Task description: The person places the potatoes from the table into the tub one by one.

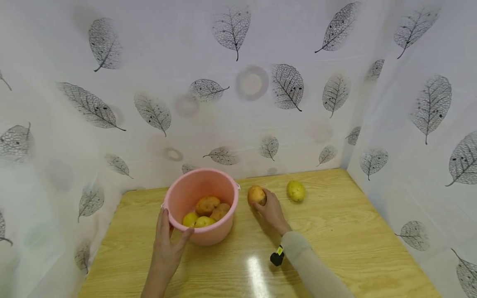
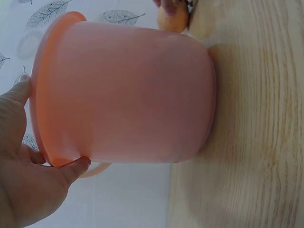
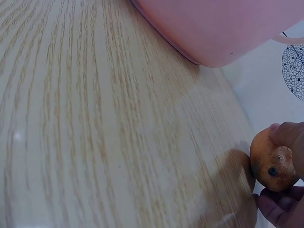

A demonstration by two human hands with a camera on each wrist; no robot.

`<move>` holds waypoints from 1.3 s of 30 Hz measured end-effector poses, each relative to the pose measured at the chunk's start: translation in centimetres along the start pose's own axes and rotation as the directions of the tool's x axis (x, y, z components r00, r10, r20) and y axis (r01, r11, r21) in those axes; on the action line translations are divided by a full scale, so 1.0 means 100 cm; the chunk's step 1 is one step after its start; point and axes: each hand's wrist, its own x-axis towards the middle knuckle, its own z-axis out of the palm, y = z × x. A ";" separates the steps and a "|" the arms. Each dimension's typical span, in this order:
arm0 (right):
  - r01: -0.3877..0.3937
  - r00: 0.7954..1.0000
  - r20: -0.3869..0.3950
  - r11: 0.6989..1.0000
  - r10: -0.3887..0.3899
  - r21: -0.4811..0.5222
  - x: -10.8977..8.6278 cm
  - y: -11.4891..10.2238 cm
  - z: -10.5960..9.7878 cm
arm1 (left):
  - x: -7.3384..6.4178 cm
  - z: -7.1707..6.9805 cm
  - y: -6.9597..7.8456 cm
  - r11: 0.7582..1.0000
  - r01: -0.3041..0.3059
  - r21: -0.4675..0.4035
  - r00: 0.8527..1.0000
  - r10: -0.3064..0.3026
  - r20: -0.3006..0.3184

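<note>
A pink bucket (image 1: 220, 234) stands upright on the table, holding several round fruits, two orange-brown (image 1: 207, 205) and two yellow (image 1: 204, 222). My left hand (image 1: 166, 247) grips its near-left rim, thumb and fingers on either side of the edge, as the left wrist view also shows. To the right of the bucket, my right hand (image 1: 273, 210) holds a round orange-brown fruit (image 1: 256, 195) between thumb and fingers. In the right wrist view this fruit (image 3: 271, 159) has a dark spot, and it is at the tabletop; whether it touches is hard to tell.
A yellow-green fruit (image 1: 296, 191) lies on the wooden table (image 1: 346, 248), right of my right hand. Leaf-patterned sheeting (image 1: 167, 74) hangs along the back and both sides. A small black item with a yellow-green mark (image 1: 277, 258) is at my right sleeve.
</note>
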 end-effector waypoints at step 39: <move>0.030 0.999 -0.018 0.999 -0.029 0.027 0.012 -0.050 -0.056 | 0.001 -0.002 -0.004 1.000 -0.004 -0.006 1.000 0.004 0.008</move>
